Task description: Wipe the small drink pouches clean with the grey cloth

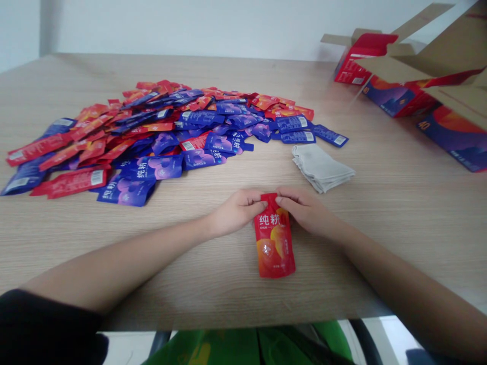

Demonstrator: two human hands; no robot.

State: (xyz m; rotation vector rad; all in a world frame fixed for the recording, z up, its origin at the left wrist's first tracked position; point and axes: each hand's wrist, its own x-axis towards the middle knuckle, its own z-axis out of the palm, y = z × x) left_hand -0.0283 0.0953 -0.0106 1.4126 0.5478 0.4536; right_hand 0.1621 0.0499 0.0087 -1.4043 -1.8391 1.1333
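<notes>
**One red pouch (274,248) held, a heap (163,167) left**

My left hand (233,215) and right hand (309,214) each pinch its top between thumb and fingers, at the counter's (190,289) near middle. The heap spreads loose, far left; far right, cartons (404,99) stand open, so angled I cannot tell whether anything is inside.

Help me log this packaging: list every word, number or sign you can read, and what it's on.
"纯耕": held red pouch
"纯耕", turned sideways: blue pouches
"40": nearest carton
"40", smaller: carton behind it
Too small or blurred to read: all remaining print on pouches and cartons, including the line below the held pouch's "纯耕".
</notes>
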